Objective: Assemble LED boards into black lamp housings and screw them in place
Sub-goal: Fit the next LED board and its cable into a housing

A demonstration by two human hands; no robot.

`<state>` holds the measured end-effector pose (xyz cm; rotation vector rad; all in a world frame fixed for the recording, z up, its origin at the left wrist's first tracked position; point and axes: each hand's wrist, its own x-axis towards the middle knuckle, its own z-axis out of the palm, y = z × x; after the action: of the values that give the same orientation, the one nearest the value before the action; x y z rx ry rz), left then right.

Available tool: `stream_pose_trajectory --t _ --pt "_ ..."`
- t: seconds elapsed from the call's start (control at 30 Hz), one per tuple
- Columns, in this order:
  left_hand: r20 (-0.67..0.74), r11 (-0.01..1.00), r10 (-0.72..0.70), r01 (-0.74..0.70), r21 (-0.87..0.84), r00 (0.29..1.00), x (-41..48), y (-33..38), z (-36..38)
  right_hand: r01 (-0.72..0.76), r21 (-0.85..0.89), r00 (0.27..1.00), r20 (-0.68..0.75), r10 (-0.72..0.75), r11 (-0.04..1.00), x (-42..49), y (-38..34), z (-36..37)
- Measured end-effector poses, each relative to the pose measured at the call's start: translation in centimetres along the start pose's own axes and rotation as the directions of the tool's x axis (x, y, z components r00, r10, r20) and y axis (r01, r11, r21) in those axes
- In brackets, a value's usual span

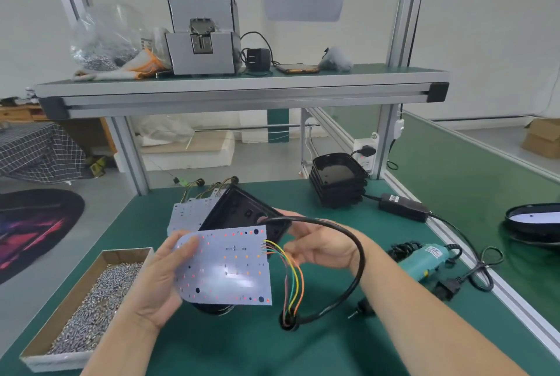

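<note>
Your left hand (154, 293) grips the LED board (225, 266) at its left edge, thumb on top and fingers under it, in the middle of the frame and lifted above the green table (230, 345). Your right hand (321, 250) grips the lower right corner of the black lamp housing (242, 213), which is tilted, with its open side toward you, just behind the board's upper edge. Coloured wires (292, 278) leave the board's right edge and go down into a black cable (359, 257) that loops over your right wrist. A stack of boards (188, 212) lies just behind the housing. The box of screws (88, 303) is at the lower left, near your left forearm. The electric screwdriver (424, 260) lies at the right, near the table's right edge. A stack of housings (338, 181) stands at the upper right of the table. Bare green surface shows in the lower middle, between the box and the cable.
</note>
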<state>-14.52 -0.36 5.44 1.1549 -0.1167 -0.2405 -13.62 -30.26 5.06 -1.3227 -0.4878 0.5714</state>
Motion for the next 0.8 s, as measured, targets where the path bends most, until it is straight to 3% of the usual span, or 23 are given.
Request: stream_pose_trajectory --t 0.07,0.13,0.2,0.23,0.27,0.3,0.37,0.43,0.53,0.6,0.63,0.67,0.7,0.73,0.77,0.8 --pt "-0.011 0.998 -0.021 0.021 -0.063 1.000 0.0 -0.7 0.1 0.053 0.035 0.998 -0.026 -0.052 0.998 1.3 0.5 1.7" --pt "-0.018 0.994 -0.018 0.016 -0.105 1.000 0.0 -1.2 0.2 0.056 -0.053 0.987 -0.148 -0.063 0.997 1.9 0.2 3.0" --pt "-0.027 0.992 -0.012 0.009 -0.129 1.000 -0.2 -1.3 0.1 -0.016 -0.427 0.926 -0.348 -0.148 0.904 2.0 -0.4 3.5" --pt "-0.030 0.989 -0.007 0.002 -0.150 1.000 -0.2 -1.4 0.0 -0.106 -0.670 0.891 -0.392 -0.229 0.735 2.1 -0.5 3.3" --pt "-0.038 0.984 0.000 -0.007 -0.180 0.999 -0.1 -1.4 -0.2 -0.211 -0.839 0.882 -0.384 -0.273 0.501 2.1 -0.5 2.8" --pt "-0.056 0.974 0.002 -0.015 -0.227 0.998 -0.1 -1.3 -0.6 -0.332 -0.902 0.879 -0.402 -0.257 0.276 2.1 -0.5 2.2" --pt "-0.092 0.934 -0.018 -0.016 -0.356 0.996 0.1 -0.9 -1.4 -0.578 -0.816 0.802 -0.569 -0.181 0.005 1.6 -0.3 0.8" --pt "-0.054 0.873 -0.042 0.010 -0.487 0.998 0.2 -0.2 -2.5 -0.707 -0.687 0.707 -0.692 -0.147 -0.167 0.7 0.1 -0.5" --pt "0.062 0.778 -0.082 0.103 -0.620 0.995 -0.1 0.4 -2.7 -0.795 -0.554 0.588 -0.804 -0.089 -0.248 -0.3 0.9 -1.2" --pt "-0.066 0.849 -0.115 0.064 -0.525 0.991 -0.1 0.0 -2.5 -0.779 -0.540 0.583 -0.811 -0.053 -0.318 -0.3 0.9 -0.7" --pt "-0.128 0.869 -0.117 0.039 -0.493 0.985 0.1 -0.3 -2.3 -0.748 -0.584 0.631 -0.773 -0.064 -0.316 0.1 0.7 -0.3" --pt "-0.118 0.880 -0.110 0.041 -0.473 0.987 0.1 -0.4 -2.1 -0.703 -0.678 0.705 -0.704 -0.086 -0.215 0.6 0.3 0.3" --pt "-0.119 0.892 -0.103 0.039 -0.450 0.988 0.1 -0.6 -1.8 -0.617 -0.787 0.783 -0.614 -0.103 -0.006 1.1 -0.1 1.3" --pt "-0.122 0.906 -0.106 0.045 -0.421 0.987 0.1 -0.7 -1.5 -0.482 -0.834 0.846 -0.523 -0.107 0.267 1.7 -0.6 2.6" --pt "-0.127 0.916 -0.112 0.053 -0.398 0.986 0.1 -0.9 -1.1 -0.332 -0.779 0.889 -0.447 -0.100 0.533 2.3 -1.0 4.1" --pt "-0.130 0.926 -0.122 0.066 -0.371 0.984 0.1 -1.1 -0.7 -0.195 -0.655 0.918 -0.384 -0.099 0.730 2.9 -1.1 5.5"
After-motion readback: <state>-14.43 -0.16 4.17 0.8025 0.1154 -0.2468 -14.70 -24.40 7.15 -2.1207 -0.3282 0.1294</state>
